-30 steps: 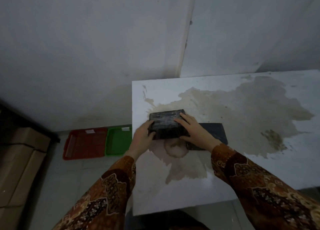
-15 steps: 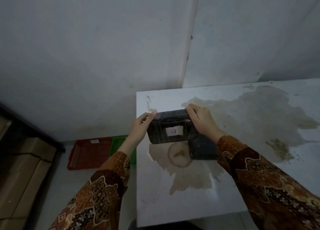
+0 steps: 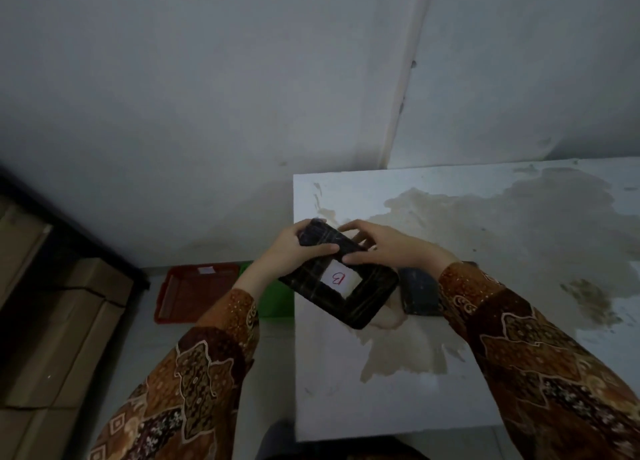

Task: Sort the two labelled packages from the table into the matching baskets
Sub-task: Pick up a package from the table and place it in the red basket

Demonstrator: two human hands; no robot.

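Note:
I hold a black wrapped package [image 3: 341, 295] tilted above the table's left edge; its white label with a red letter B faces me. My left hand [image 3: 294, 251] grips its far left end. Along the package's far edge my right hand [image 3: 384, 246] has its fingers curled over the top. A second dark package [image 3: 417, 293] lies flat on the table [image 3: 381, 400] just right of the held one, partly hidden by my right sleeve. On the floor to the left sit a red basket [image 3: 194, 295] and a green basket [image 3: 273, 300], the green one mostly hidden behind my left arm.
The white table top carries a large brown stain [image 3: 502, 224]. Stacked cardboard boxes [image 3: 59, 321] stand at the left along a dark ledge. A grey wall rises behind the table and baskets.
The package left the table top, was turned label side up and tilted toward me, and now hangs over the table's left edge. Both hands shifted grip along its far end.

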